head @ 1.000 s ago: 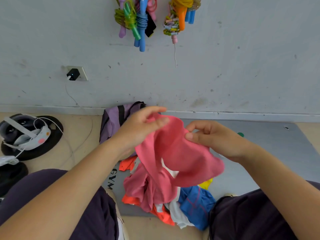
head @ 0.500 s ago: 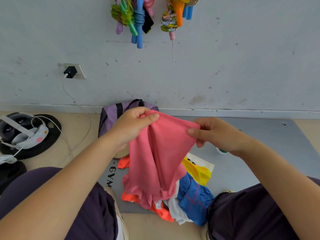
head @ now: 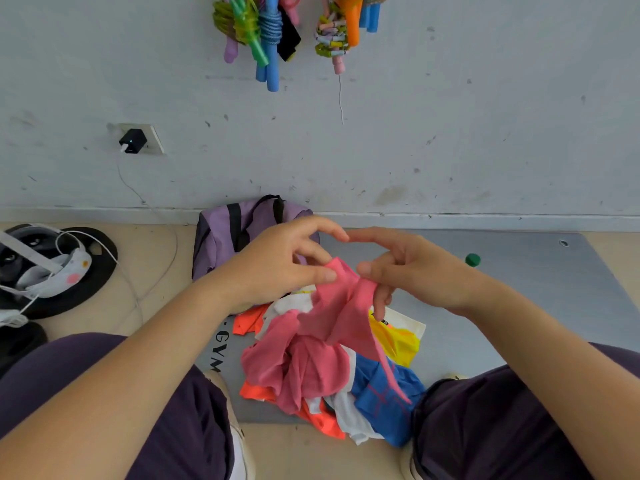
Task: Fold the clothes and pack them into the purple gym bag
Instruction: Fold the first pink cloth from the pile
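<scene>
A pink garment [head: 332, 327] hangs bunched between my hands above a pile of clothes [head: 381, 393] in orange, white, blue and yellow on the grey mat [head: 519, 289]. My left hand [head: 277, 265] pinches the garment's top edge between thumb and fingers. My right hand [head: 408, 268] holds the same edge just to the right, fingers curled into the cloth. The two hands almost touch. The purple gym bag [head: 221, 233] lies against the wall behind my left hand, partly hidden by it.
A green bottle cap [head: 472, 260] shows on the mat at the right. A headset with white cables [head: 52, 265] sits on black discs at the left. Jump ropes [head: 270, 32] hang on the wall. My knees frame the pile.
My hands have come together, gathering the spread pink garment into a narrow bunch. More of it now lies slumped on the pile.
</scene>
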{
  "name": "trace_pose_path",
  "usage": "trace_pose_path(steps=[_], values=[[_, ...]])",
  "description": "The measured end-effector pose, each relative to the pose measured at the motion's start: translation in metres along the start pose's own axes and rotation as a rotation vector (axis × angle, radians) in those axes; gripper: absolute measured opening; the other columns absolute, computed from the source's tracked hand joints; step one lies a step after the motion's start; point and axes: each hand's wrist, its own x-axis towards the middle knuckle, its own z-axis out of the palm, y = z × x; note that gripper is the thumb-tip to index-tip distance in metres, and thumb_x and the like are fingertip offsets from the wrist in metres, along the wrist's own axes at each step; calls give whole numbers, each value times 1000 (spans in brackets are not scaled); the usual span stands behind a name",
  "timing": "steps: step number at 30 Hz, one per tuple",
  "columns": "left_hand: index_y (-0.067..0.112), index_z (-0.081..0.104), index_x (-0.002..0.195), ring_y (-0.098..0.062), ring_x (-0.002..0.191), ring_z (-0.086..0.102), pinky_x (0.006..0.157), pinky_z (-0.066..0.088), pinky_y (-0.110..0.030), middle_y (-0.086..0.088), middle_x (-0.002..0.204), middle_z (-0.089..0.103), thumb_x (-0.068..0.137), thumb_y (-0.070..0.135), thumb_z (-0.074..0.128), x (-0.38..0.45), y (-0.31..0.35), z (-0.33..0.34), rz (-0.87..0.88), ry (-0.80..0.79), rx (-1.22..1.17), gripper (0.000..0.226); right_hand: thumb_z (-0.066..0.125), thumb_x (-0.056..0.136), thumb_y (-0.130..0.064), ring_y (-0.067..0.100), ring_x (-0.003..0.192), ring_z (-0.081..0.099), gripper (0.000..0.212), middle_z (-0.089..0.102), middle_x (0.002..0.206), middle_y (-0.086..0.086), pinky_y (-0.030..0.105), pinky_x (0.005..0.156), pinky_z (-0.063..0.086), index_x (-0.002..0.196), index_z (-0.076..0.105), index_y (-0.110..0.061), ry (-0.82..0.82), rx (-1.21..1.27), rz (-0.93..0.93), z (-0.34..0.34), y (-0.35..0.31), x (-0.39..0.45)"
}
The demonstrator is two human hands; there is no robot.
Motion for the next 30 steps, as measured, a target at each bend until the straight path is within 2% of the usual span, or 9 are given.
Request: trace_pose_path(steps=[3,7,9,11,15,19,21,27,30], values=[[42,60,108,-14,71,57,74,46,-23,12,86,75,83,29,74,-3,6,2,42,-114,-5,32,61,95,-17,30,60,70,35,68,71,25,43,72,54,129,56,-26,-104,5,18,4,-4,-2],[35,61,105,-26,70,57,72,48,-32,9,84,75,81,27,76,-3,8,0,9,-63,-101,30,62,94,-18,32,61,68,16,69,77,30,56,80,49,105,62,-6,-96,-46,68,2,-6,-3],[31,64,103,-8,61,58,64,47,-18,7,81,76,81,21,79,-3,6,-2,-29,-18,-116,28,63,93,-17,31,60,68,15,69,77,30,60,81,48,98,60,-3,-73,-55,69,2,-7,-3],[27,70,99,-5,67,65,65,49,-13,5,79,76,79,21,80,-3,5,-3,-117,-20,-92,23,63,92,-16,30,61,68,14,69,76,29,55,76,48,95,61,-2,-32,-48,51,1,-8,-3],[14,75,89,-4,69,64,68,51,-20,-2,78,75,81,16,77,-4,2,-5,-201,-99,-111,8,62,93,-17,28,61,68,17,70,70,21,48,74,48,96,61,-1,28,-45,21,-5,-5,-3],[16,70,84,-8,61,57,62,53,-23,1,72,62,82,22,70,-3,2,-3,-141,-11,-409,6,61,94,-17,28,60,68,18,71,71,22,38,71,51,98,60,1,56,-42,10,-8,-2,-1],[17,70,86,-12,66,60,60,55,-27,-3,80,62,80,26,69,-1,1,-1,-139,-4,-516,11,61,94,-17,28,59,68,19,71,72,22,34,67,52,100,58,1,68,-30,1,-8,-1,-1],[6,70,97,-12,64,65,54,57,-27,-2,76,69,92,15,65,6,-9,1,-276,211,-423,11,58,95,-13,32,60,68,7,69,82,30,37,67,53,99,53,-9,157,32,-84,-6,-10,-4],[5,69,95,-11,62,64,58,59,-27,-4,75,69,93,11,64,8,-13,0,-332,300,-490,8,59,92,-13,37,74,72,16,72,88,23,36,73,54,105,51,-8,11,132,-111,-6,-17,-9]])
